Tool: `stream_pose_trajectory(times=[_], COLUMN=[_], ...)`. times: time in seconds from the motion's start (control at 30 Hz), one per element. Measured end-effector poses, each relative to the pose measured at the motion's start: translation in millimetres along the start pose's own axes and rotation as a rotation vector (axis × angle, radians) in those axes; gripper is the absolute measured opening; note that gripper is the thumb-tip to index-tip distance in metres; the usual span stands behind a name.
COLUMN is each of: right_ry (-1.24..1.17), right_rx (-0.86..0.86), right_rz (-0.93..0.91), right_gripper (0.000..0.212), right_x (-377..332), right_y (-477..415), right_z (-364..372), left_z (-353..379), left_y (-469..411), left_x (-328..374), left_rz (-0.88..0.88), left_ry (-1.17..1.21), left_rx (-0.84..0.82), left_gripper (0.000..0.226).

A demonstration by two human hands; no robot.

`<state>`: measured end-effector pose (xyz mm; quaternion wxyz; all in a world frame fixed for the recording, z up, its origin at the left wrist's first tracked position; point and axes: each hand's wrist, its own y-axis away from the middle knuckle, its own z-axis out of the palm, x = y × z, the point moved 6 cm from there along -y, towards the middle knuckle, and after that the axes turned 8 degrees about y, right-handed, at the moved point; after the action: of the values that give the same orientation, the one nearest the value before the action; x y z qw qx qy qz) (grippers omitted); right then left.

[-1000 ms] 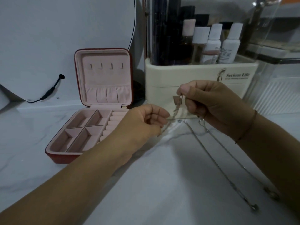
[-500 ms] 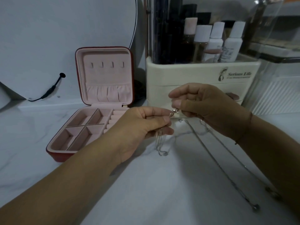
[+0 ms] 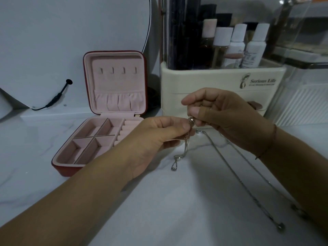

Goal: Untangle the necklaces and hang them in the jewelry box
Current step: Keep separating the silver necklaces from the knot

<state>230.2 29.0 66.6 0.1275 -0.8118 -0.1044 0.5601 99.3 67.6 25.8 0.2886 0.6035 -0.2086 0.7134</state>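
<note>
Necklace chain [image 3: 185,148] pinched between both hands at its top, just right of the open jewelry box [image 3: 117,82]; nothing is hung yet.

Left hand [image 3: 156,139] and right hand [image 3: 225,118] each grip the chain's upper end with thumb and fingertips, and its loop dangles to the white table [image 3: 159,210]. Two long strands [image 3: 236,174] lie loose to the right. The lid hooks [image 3: 118,70] are bare, so all the hanging seems left to do. Fingers hide the clasp. Whether the strands are one necklace or two is unclear, and their far ends are blurred.
</note>
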Motion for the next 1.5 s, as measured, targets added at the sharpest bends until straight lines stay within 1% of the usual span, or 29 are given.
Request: stream_pose_trajectory(times=[0.17, 0.33, 0.43, 0.53, 0.57, 0.6, 0.67, 0.7, 0.77, 0.93, 1.0, 1.07, 1.23, 1.27, 1.37, 1.43, 1.5], right_ry=[-0.041, -0.047, -0.049, 0.015, 0.045, 0.09, 0.222, 0.278, 0.329, 0.322, 0.318, 0.312, 0.316, 0.286, 0.115, 0.005, -0.08], right_rx=[-0.008, -0.019, -0.032, -0.041, -0.042, -0.042, -0.034, -0.029, -0.01, 0.05, 0.065, 0.064, 0.078, 0.078, 0.067, 0.072, 0.085], right_rz=[0.002, 0.026, 0.044, 0.07, 0.081, 0.091, 0.099, 0.098, 0.096, 0.13, 0.16, 0.181, 0.18, 0.184, 0.168, 0.151, 0.135], right_gripper=[0.018, 0.019, 0.018, 0.018, 0.018, 0.018, 0.017, 0.016, 0.016, 0.016, 0.012, 0.008, 0.003, 0.004, 0.016, 0.018, 0.017], right_x=[0.0, 1.6, 1.7, 3.2, 4.0, 4.9, 5.7, 5.5, 4.3, 7.7, 10.7, 12.1, 11.6, 12.1, 11.5, 9.2, 6.7], right_y=[-0.2, -0.1, 0.7, 1.0, 1.0, 0.9, 1.1, 1.3, 1.5, -0.7, -1.3, -1.1, -0.8, -0.9, -1.0, -1.4, -1.3], right_z=[-0.5, 0.9, 4.1, 4.6, 3.6, 2.5, -0.9, -2.3, -4.9, -13.5, -16.9, -18.0, -18.1, -18.2, -17.0, -16.8, -16.8], left_z=[0.0, -4.7, -4.8, -6.0, -7.8, -9.3, -10.4, -11.4, -15.5, -29.5, -38.0, -46.6, -50.6, -48.5, -41.1, -36.7, -33.1], left_y=[-1.0, -4.8, -5.0, -7.3, -8.4, -8.8, -8.4, -7.6, -6.1, -5.3, -4.9, -4.1, -4.5, -4.5, -5.7, -5.6, -4.8], left_x=[-1.1, -0.3, 1.5, 4.9, 5.6, 6.5, 9.6, 11.9, 16.8, 34.0, 42.3, 49.5, 51.3, 49.5, 42.4, 38.0, 35.4], left_rz=[0.016, 0.041, 0.063, 0.073, 0.062, 0.046, 0.033, 0.034, 0.051, 0.142, 0.179, 0.218, 0.258, 0.252, 0.225, 0.213, 0.231], left_ry=[0.026, 0.066, 0.068, 0.11, 0.138, 0.176, 0.257, 0.292, 0.349, 0.451, 0.481, 0.467, 0.362, 0.344, 0.252, 0.168, 0.062], left_rx=[0.018, 0.079, 0.085, 0.096, 0.106, 0.106, 0.065, 0.044, 0.027, 0.055, 0.079, 0.115, 0.16, 0.156, 0.137, 0.139, 0.149], left_gripper=[0.017, 0.011, 0.021, 0.034, 0.036, 0.032, 0.011, 0.007, 0.008, 0.006, 0.012, 0.018, 0.02, 0.021, 0.023, 0.026, 0.023])
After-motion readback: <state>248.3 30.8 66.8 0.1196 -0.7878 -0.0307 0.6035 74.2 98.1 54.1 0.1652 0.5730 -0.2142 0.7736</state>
